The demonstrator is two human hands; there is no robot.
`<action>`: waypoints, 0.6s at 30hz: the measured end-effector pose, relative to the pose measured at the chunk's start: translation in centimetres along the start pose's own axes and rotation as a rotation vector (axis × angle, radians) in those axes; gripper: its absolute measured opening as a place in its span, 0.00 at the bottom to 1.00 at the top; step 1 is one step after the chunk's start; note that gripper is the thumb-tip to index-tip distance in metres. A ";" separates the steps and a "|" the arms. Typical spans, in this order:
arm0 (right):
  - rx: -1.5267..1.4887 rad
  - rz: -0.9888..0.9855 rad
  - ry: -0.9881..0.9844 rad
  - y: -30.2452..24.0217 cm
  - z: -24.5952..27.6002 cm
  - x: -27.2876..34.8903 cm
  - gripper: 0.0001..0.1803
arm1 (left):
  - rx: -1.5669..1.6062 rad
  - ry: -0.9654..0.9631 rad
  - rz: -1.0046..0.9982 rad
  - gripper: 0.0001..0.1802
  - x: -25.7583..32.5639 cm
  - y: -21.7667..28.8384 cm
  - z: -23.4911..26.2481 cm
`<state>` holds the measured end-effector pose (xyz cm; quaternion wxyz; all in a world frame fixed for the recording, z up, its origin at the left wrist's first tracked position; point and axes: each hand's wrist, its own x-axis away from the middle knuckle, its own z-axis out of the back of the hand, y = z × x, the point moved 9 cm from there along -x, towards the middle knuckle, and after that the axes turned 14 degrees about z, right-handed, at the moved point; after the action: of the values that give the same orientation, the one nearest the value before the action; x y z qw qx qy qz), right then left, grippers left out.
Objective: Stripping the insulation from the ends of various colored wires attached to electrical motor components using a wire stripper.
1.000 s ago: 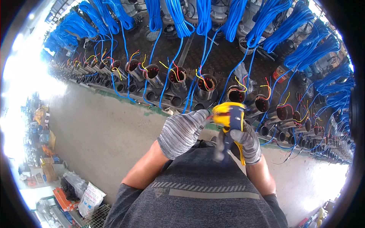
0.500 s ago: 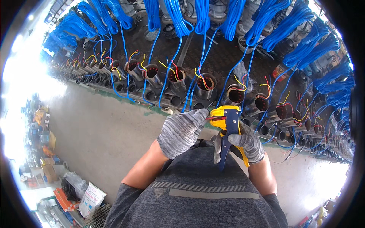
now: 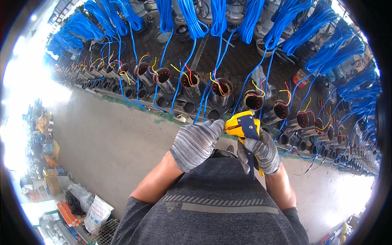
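Holds yellow-and-blue pliers [image 3: 248, 127] inside curled fingers of right hand [image 3: 264, 152]; presses left hand [image 3: 196, 143] fingertips together at the pliers' nose, cannot tell on what; could nip the glove [image 3: 188, 148] by squeezing too close.

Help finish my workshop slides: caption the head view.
Gloved right hand grips a yellow-and-navy plier-like tool, left hand at its head, with metal cylinders and bundled blue cables beyond.
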<state>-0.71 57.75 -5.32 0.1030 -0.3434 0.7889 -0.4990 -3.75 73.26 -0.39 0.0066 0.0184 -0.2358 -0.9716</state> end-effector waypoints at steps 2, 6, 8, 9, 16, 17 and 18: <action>-0.122 0.105 -0.023 -0.5 -0.7 -0.2 0.37 | 0.042 0.018 0.000 0.14 0.0 -0.3 -0.2; -0.426 0.248 -0.002 -0.7 0.2 -0.7 0.36 | 0.165 0.085 -0.016 0.14 0.4 -1.0 -0.3; -0.434 0.315 -0.021 -0.7 1.3 -1.0 0.36 | 0.318 0.116 -0.016 0.14 0.5 -1.3 -0.3; -0.373 0.266 0.042 0.4 2.3 -1.2 0.37 | 0.451 0.143 -0.018 0.15 0.5 -1.3 -0.2; -0.207 -0.020 0.050 8.6 2.5 -2.4 0.41 | 1.449 -0.388 0.151 0.20 1.3 -0.6 -3.6; -0.236 -0.013 -0.017 9.0 1.8 -2.5 0.42 | 1.528 -0.445 0.129 0.18 1.4 -0.1 -3.6; -0.241 -0.044 -0.033 9.8 1.6 -2.7 0.43 | 1.607 -0.506 0.101 0.16 1.4 0.1 -3.6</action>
<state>-2.22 60.91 -14.97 0.0630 -0.3786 0.8337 -0.3971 -5.02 71.44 -3.62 -0.0179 -0.2112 -0.8502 -0.4819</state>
